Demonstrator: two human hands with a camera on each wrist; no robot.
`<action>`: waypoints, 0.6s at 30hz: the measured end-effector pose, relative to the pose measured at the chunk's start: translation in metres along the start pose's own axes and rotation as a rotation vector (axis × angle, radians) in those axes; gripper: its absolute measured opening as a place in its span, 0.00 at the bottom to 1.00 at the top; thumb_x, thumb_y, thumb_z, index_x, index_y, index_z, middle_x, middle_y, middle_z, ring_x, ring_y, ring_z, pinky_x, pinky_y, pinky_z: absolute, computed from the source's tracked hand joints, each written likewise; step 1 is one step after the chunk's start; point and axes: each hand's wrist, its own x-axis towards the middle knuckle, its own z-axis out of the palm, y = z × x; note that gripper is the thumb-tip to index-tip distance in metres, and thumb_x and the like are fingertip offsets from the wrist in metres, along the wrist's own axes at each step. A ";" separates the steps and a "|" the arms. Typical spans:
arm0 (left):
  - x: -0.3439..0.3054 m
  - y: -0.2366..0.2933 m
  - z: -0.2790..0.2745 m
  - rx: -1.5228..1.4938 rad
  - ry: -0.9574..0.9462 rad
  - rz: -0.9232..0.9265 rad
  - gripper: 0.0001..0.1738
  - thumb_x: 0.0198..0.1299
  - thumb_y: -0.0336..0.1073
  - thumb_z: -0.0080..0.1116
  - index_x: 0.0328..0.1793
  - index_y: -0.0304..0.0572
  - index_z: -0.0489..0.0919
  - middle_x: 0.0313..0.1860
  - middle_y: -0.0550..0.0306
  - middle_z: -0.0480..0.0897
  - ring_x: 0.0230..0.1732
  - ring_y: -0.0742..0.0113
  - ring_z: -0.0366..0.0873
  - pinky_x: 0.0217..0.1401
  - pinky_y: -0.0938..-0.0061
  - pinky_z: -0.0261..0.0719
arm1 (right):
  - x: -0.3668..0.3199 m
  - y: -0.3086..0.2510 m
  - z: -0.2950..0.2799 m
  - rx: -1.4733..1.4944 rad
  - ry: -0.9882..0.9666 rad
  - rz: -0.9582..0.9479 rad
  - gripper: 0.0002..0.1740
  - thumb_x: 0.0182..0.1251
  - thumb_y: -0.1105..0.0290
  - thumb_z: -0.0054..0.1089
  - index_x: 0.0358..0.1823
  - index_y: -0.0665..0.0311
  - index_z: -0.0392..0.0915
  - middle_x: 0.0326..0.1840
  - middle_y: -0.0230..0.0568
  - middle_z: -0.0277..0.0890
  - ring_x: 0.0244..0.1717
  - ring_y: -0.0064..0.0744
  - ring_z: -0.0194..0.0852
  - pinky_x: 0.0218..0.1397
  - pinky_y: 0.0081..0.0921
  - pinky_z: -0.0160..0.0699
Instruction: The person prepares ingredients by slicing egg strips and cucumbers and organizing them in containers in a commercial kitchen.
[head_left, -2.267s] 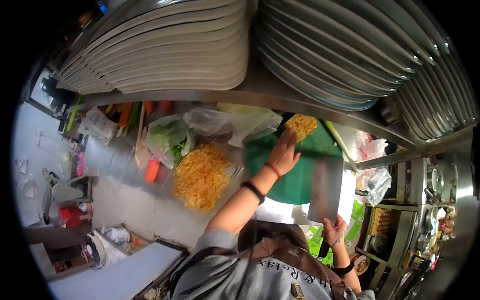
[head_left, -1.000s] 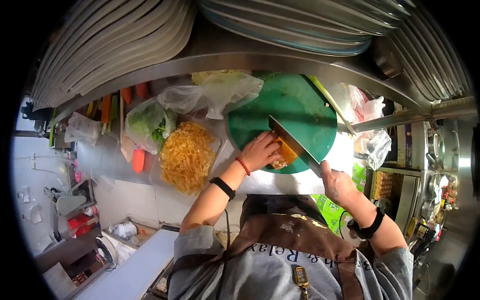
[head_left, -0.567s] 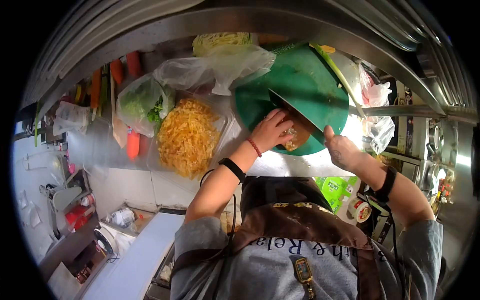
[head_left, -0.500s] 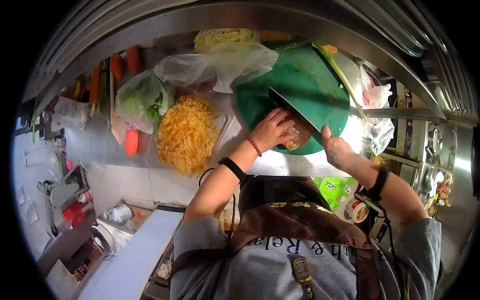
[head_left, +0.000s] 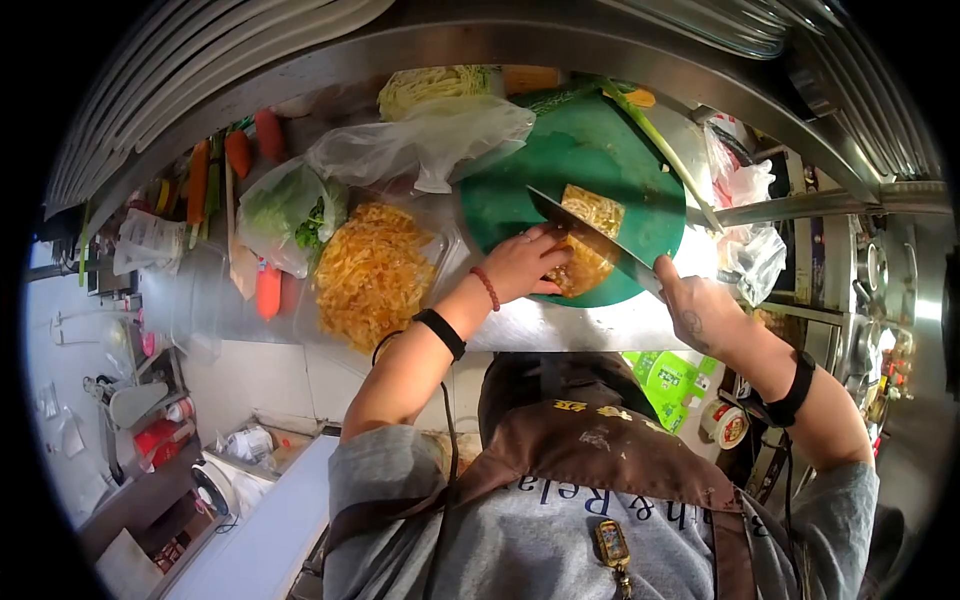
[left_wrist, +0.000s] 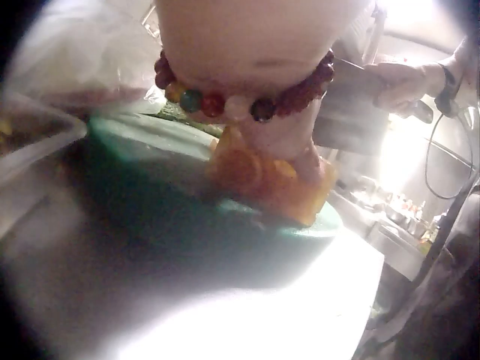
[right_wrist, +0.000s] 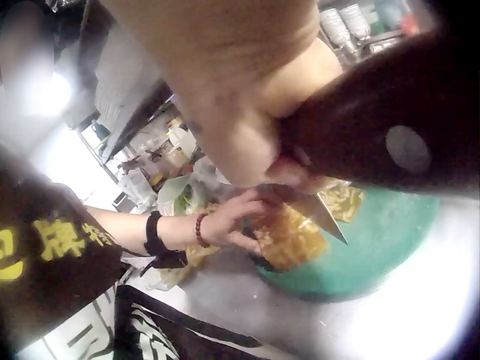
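Note:
On the round green board lies a yellow translucent food block, with a broad knife slanting across it. Part of the yellow food shows beyond the blade. My left hand holds the block's near left side, fingertips on its top; the left wrist view shows the block under this hand. My right hand grips the knife handle at the board's right. In the right wrist view the dark handle fills that hand, and the blade tip stands over the food.
Yellow shredded food fills a clear tray left of the board. Beyond are a bag of greens, a clear bag and cabbage. A green stalk crosses the board's right edge. Stacked plates sit on the shelf above.
My left hand has come back from the board's far edge, and the block now lies near the front. My right hand has brought the knife from the board's right side onto the block.

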 end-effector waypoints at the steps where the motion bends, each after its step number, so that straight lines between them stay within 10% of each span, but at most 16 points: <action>1: 0.000 0.000 0.000 -0.010 -0.004 -0.006 0.30 0.46 0.46 0.71 0.56 0.46 0.76 0.63 0.51 0.72 0.67 0.47 0.66 0.65 0.60 0.73 | 0.001 0.003 0.005 0.004 0.002 -0.005 0.14 0.66 0.77 0.44 0.51 0.71 0.57 0.25 0.61 0.77 0.29 0.61 0.79 0.31 0.48 0.78; 18: -0.008 0.002 0.010 0.012 0.057 -0.031 0.30 0.49 0.42 0.69 0.60 0.49 0.77 0.63 0.52 0.73 0.68 0.51 0.67 0.66 0.63 0.73 | 0.090 0.031 0.077 0.154 0.107 -0.048 0.14 0.68 0.75 0.42 0.53 0.70 0.56 0.28 0.63 0.78 0.34 0.64 0.80 0.37 0.53 0.77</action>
